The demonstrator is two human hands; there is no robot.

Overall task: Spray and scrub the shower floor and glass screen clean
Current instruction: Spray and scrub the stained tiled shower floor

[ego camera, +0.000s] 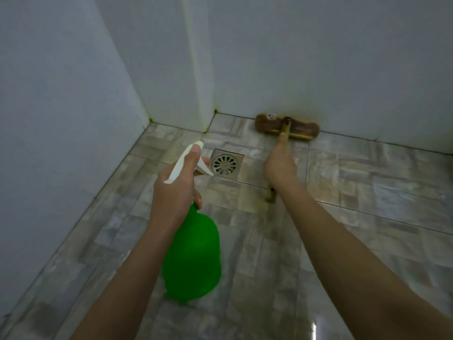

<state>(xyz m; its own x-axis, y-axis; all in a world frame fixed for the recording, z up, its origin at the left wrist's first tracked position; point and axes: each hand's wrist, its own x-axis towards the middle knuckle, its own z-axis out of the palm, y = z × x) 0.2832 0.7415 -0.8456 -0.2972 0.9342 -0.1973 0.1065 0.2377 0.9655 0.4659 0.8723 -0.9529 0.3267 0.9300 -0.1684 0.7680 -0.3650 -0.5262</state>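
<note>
My left hand (175, 192) grips the neck of a green spray bottle (193, 256) with a white trigger head (186, 160), its nozzle pointing toward the far corner of the tiled shower floor (355, 192). My right hand (280, 165) holds the handle of a brown floor brush (286, 126). The brush head lies on the floor against the base of the far white wall. The handle's near end pokes out below my right wrist. No glass screen is in view.
A square metal floor drain (225, 164) sits between my two hands. White walls (61, 106) close the left and far sides, with a jutting corner and dark grime in the grout at their base. The grey floor tiles look wet and shiny at the lower right.
</note>
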